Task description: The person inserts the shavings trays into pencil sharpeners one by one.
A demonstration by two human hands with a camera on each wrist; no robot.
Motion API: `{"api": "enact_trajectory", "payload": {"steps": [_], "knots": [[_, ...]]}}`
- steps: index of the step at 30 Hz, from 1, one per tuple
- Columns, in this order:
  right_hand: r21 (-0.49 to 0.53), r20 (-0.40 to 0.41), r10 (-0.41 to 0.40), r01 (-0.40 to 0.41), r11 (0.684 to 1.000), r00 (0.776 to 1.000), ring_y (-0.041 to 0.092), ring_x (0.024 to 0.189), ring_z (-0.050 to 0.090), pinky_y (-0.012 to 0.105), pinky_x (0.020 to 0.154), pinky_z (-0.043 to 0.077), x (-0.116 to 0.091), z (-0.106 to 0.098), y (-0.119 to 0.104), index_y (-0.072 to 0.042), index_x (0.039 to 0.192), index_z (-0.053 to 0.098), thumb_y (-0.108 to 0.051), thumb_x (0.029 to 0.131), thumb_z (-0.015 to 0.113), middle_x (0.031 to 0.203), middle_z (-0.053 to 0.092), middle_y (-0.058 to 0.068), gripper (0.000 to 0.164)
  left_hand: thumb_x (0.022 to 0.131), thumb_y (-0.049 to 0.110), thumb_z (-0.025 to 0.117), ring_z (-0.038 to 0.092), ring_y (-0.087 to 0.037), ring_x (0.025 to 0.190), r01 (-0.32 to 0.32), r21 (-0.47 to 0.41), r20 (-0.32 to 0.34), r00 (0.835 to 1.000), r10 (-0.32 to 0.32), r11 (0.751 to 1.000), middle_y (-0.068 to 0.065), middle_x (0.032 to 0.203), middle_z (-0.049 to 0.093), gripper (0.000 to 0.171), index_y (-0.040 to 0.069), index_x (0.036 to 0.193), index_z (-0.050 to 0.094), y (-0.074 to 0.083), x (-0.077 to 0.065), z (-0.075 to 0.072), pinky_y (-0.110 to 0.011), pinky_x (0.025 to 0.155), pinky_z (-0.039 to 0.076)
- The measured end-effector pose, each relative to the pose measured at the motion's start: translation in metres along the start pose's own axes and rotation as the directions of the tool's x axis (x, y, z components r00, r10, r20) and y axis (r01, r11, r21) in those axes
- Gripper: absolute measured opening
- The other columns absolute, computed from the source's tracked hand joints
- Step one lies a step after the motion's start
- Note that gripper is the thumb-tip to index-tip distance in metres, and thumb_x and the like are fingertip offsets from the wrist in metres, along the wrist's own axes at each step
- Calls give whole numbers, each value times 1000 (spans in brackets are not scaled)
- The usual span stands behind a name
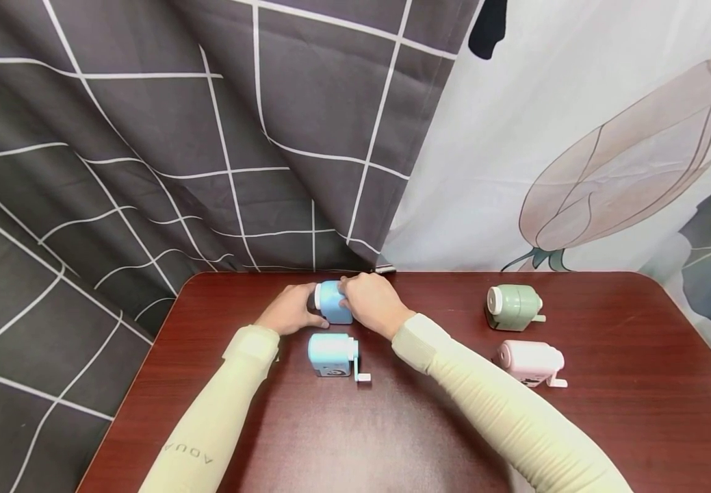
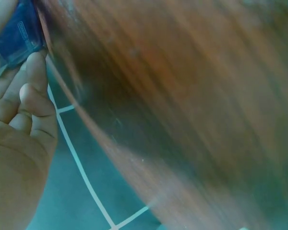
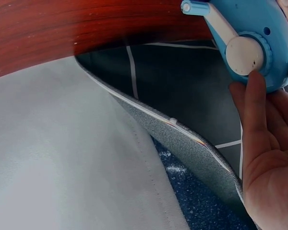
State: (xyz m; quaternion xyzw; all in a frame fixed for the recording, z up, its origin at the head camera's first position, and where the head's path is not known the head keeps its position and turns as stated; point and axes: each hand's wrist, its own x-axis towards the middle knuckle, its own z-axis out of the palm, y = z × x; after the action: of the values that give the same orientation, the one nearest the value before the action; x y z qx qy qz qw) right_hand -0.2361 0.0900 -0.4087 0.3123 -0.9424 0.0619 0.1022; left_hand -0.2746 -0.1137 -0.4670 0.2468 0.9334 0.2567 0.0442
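Note:
At the back of the table, both hands hold a blue hand-crank pencil sharpener (image 1: 334, 306). My left hand (image 1: 287, 310) grips its left end, thumb at the near side. My right hand (image 1: 375, 301) grips the right end from above and covers the crank in the head view. In the right wrist view the crank handle (image 3: 222, 24) and its white hub show, with the fingertips against the hub and body. A dark blue see-through part (image 2: 24, 36) appears over the left fingers in the left wrist view. Just nearer stands a second, light blue sharpener (image 1: 330, 352), its crank to the right.
On the right of the reddish-brown table (image 1: 343, 438) stand a green sharpener (image 1: 515, 308) and a pink sharpener (image 1: 530, 361), the pink one close beyond the right sleeve (image 1: 503, 418). A grey checked curtain (image 1: 306, 137) and a white one (image 1: 466, 205) hang along the back edge.

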Motion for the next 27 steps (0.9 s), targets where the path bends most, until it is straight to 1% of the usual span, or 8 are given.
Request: {"api": "enact_trajectory", "payload": {"steps": [5,8,12,18,23,27], "knots": [[-2,-2,-8,8,1000,1000,26,77,72,41,70,58,0,0,0,-6,106,76,-21,88,79,97,76,9,25,66,22,95,65,-19,84,-2,-16,-12,1000,2,1000,-5,95,72,61,1,115,66,-3,2,2,-38,82,53],[0,-5,-8,8,1000,1000,26,76,72,41,70,58,0,0,0,-5,108,75,-21,88,79,96,76,9,26,66,23,95,65,-19,86,6,-23,-3,1000,-6,1000,-5,96,72,62,2,116,66,-4,2,2,-38,83,53],[6,-11,-4,4,1000,1000,27,75,72,41,69,58,-1,-1,0,-5,109,75,-21,87,79,94,76,10,27,66,25,95,66,-20,88,18,-31,13,1000,-17,999,-5,98,72,63,2,117,66,-1,2,0,-38,86,53],[8,-8,-6,6,1000,1000,26,76,71,41,70,57,0,1,1,-4,109,75,-20,88,79,95,76,10,27,66,25,96,65,-18,87,36,-38,28,999,-35,999,-5,97,72,64,2,117,66,0,4,1,-36,84,53],[6,-6,-3,3,1000,1000,26,77,71,42,72,57,-1,1,1,-5,109,75,-21,88,79,97,76,9,26,66,23,96,65,-18,87,47,-67,36,998,-45,997,-6,98,72,64,1,118,66,2,4,1,-36,84,53],[4,-10,-3,3,1000,1000,26,77,71,42,73,57,-1,1,1,-5,109,75,-20,88,79,94,76,9,27,66,22,96,65,-18,87,60,-91,43,997,-56,994,-6,98,72,63,1,118,66,3,4,0,-37,84,53]]}}
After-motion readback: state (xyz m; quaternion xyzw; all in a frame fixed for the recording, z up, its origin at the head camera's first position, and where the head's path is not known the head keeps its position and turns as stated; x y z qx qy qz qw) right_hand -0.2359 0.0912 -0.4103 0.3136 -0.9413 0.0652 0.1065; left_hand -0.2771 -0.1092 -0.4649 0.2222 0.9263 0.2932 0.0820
